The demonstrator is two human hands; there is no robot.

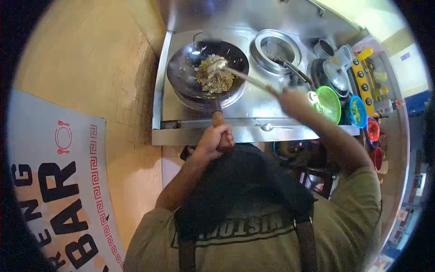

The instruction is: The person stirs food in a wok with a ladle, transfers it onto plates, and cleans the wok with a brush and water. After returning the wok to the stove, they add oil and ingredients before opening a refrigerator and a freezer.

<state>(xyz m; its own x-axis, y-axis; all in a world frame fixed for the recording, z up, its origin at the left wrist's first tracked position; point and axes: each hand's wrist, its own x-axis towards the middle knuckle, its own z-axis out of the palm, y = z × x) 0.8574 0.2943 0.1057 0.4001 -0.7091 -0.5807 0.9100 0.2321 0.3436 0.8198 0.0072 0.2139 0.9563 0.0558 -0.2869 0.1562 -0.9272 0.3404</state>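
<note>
At the far left, a white banner (81, 149) printed with black letters and a red key-pattern border was seen beside a tan, brick-patterned wall (99, 59). To the right of the wall, a dark, round metal wok (181, 68) was set at the far left of a shiny stainless-steel counter (260, 109). Its brown wooden handle (218, 119) was pointed toward the near side and was gripped by the left hand (215, 140), the fingers being wrapped around it and pressed together. Inside the wok, a heap of brownish, shredded food (219, 86) was touched by the blurred head of a long-handled metal ladle (249, 79). On the counter's near edge, a small silver spoon (267, 127) was laid. Farther back, a wide-rimmed silver pot (258, 47) was crossed by a dark-handled utensil (297, 71). The ladle's near end was held by the right hand (292, 102), its fingers curled around the shaft; their exact placement could not be told through the blur. Just beside that wrist, a bright green round plastic basket (336, 102) was placed, followed rightward by a blue round basket (361, 109) filled with green pieces.
</note>
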